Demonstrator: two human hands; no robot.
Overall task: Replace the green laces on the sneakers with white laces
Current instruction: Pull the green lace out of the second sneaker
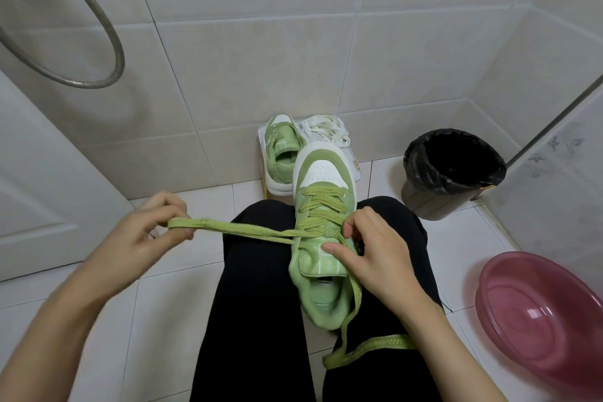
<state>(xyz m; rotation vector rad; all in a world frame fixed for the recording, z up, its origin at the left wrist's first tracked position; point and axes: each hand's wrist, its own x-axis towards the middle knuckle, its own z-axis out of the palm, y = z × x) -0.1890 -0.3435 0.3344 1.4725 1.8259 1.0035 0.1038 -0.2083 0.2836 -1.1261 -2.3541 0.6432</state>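
A green and white sneaker (321,173) lies between my knees, toe pointing away, still threaded with a green lace (248,229). My left hand (153,232) pinches one lace end and holds it taut out to the left. My right hand (365,248) rests on the sneaker's right side, its fingers curled at the lace near the upper eyelets and its thumb on the tongue. The other lace end (368,349) trails down over my right thigh. A second green sneaker (280,150) without a lace sits on a white board ahead, beside a pile of white laces (324,129).
A bin with a black liner (453,170) stands at the right by the glass partition. A pink plastic basin (541,313) lies on the tiled floor at the lower right. A metal shower hose (98,26) loops at the upper left, above a white door (42,192).
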